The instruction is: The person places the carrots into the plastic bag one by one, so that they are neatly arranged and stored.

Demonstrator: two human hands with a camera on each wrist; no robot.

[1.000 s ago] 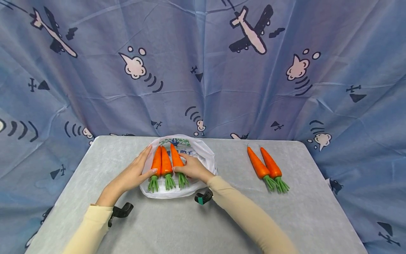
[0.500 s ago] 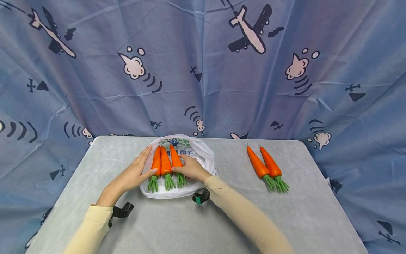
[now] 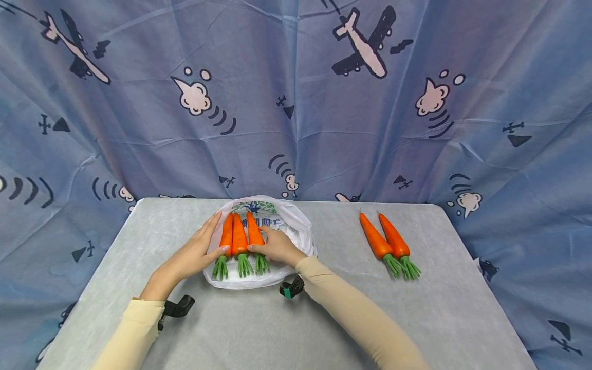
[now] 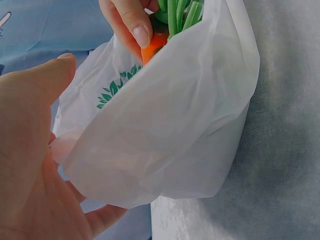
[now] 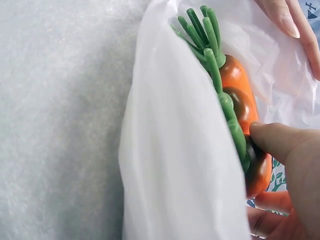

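Three carrots lie side by side in a white plastic bag [image 3: 291, 216] with green and blue print: a left carrot [image 3: 226, 239], a middle carrot [image 3: 239, 236] and a right carrot [image 3: 254, 231], their green stems toward the person. My right hand [image 3: 277, 247] grips the right carrot between thumb and fingers, near its stem end. Along the bag's left side rests my left hand [image 3: 196, 252], fingers extended against the plastic. In the left wrist view, its thumb [image 4: 52, 75] stands apart from the carrots, and the bag hides parts of its fingers.
Two more carrots [image 3: 375, 237] lie close together on the right of the grey-white table [image 3: 333, 318]. Behind the table hangs a blue curtain [image 3: 259, 133] printed with planes. Both wrists carry black camera mounts.
My right hand has shifted slightly left with the right carrot. The middle and left carrots have also edged left inside the bag. My left hand has stayed in place.
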